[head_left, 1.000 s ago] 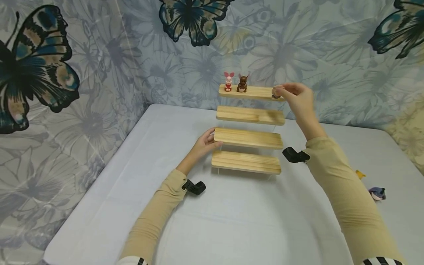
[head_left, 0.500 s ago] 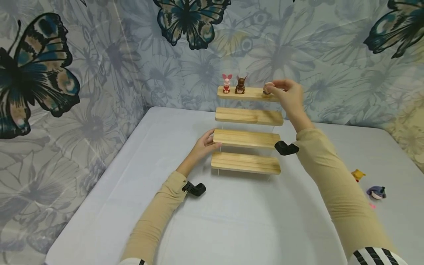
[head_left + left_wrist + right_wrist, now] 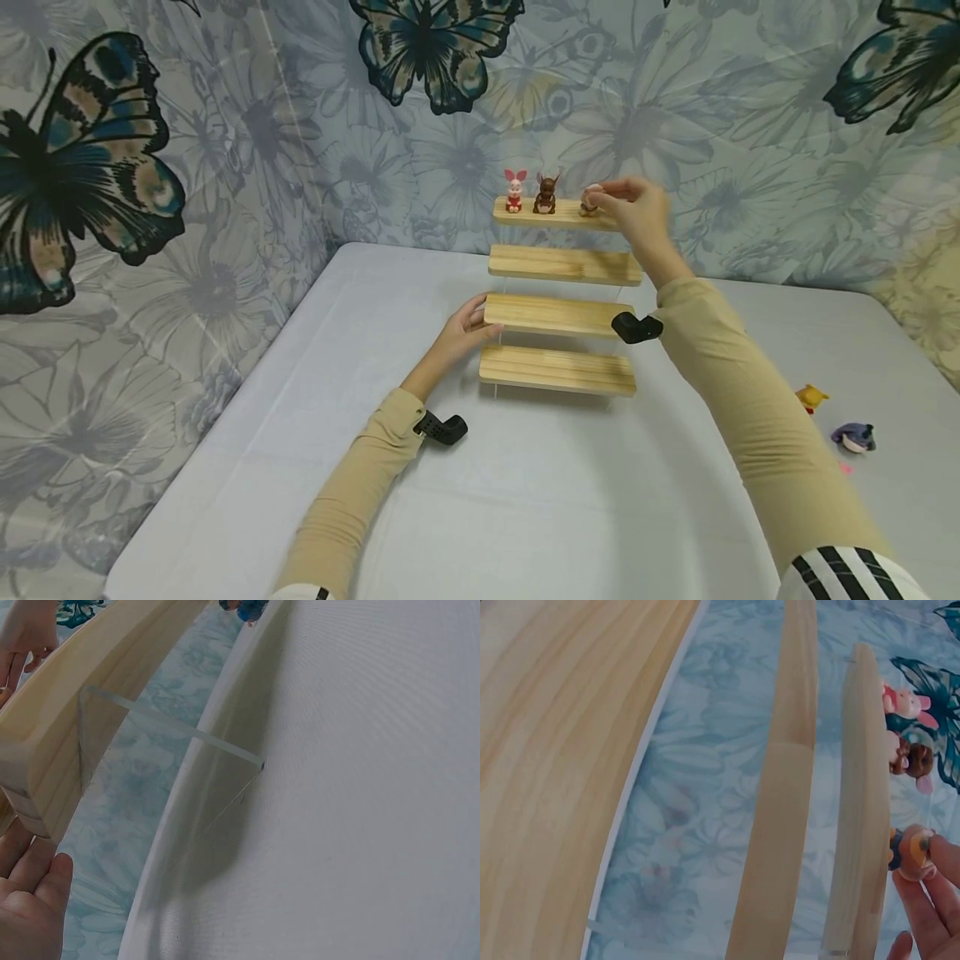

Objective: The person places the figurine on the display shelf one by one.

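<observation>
A tiered display stand with wooden shelves (image 3: pixel 558 315) stands on the table. My left hand (image 3: pixel 459 333) grips the left end of its second-lowest shelf; in the left wrist view, fingers (image 3: pixel 34 866) lie against the board's end. At the top shelf (image 3: pixel 528 218), my right hand (image 3: pixel 637 212) pinches a small figurine (image 3: pixel 913 853) with a tan head and a dark blue and yellow part. Its base is at the shelf surface. Left of it sit a pink piglet figurine (image 3: pixel 513 192) in red and a brown, long-eared figurine (image 3: pixel 546 194).
On the table's right lie a yellow figurine (image 3: pixel 812 397) and a blue-grey donkey figurine (image 3: pixel 853 437), with a small pink piece (image 3: pixel 845 468) near my right sleeve. A butterfly-patterned cloth (image 3: pixel 255 150) hangs behind the white table (image 3: pixel 480 517). Clear supports (image 3: pixel 180 729) carry the shelves.
My right hand has slid left along the top shelf with the figurine, nearer to the brown one. The left hand has stayed on the stand.
</observation>
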Motion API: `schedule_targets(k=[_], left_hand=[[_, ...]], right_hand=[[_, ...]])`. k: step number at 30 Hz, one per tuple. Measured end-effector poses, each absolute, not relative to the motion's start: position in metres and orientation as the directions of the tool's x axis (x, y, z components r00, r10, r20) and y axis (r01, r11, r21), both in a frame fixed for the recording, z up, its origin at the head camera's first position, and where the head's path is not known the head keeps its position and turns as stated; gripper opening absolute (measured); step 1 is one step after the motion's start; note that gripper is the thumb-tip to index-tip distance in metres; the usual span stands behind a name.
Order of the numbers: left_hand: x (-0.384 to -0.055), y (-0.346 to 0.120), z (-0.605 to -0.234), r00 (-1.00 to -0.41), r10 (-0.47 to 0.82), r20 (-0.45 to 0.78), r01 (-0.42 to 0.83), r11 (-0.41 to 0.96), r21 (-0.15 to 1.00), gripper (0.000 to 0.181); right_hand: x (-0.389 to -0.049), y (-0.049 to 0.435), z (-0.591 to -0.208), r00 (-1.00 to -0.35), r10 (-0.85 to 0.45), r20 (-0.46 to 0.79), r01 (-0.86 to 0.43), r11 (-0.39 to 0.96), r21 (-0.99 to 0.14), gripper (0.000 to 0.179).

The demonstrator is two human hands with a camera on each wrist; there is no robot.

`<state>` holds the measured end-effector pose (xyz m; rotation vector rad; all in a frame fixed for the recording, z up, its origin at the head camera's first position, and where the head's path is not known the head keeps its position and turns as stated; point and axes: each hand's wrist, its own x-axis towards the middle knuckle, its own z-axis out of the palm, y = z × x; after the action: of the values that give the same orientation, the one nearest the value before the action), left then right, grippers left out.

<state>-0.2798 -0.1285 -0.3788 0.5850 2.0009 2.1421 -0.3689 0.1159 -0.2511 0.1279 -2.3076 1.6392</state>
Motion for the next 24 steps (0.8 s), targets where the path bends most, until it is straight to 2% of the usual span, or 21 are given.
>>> schedule_targets(k=[6,13,24], left_hand=[[-0.284,-0.129,-0.384,-0.913,0.367,0.176,0.146,-0.106,0.984,0.062],[-0.295,-0.129,-0.401,-0.911,0.366,0.191,0.149,-0.139,0.979,0.062],[-0.295,-0.129,-0.401,-0.922,0.339,0.187,0.153,-0.123,0.981,0.064]], right_hand=[[-0.371,0.110,-0.249,-0.940,0.087,0.331,-0.262,0.437,-0.860,0.037],[-0.373,0.106,-0.250,-0.944,0.076,0.321,-0.245,0.488,-0.838,0.038],[-0.376,0.104,-0.252,-0.948,0.075,0.309,-0.250,0.422,-0.871,0.037]])
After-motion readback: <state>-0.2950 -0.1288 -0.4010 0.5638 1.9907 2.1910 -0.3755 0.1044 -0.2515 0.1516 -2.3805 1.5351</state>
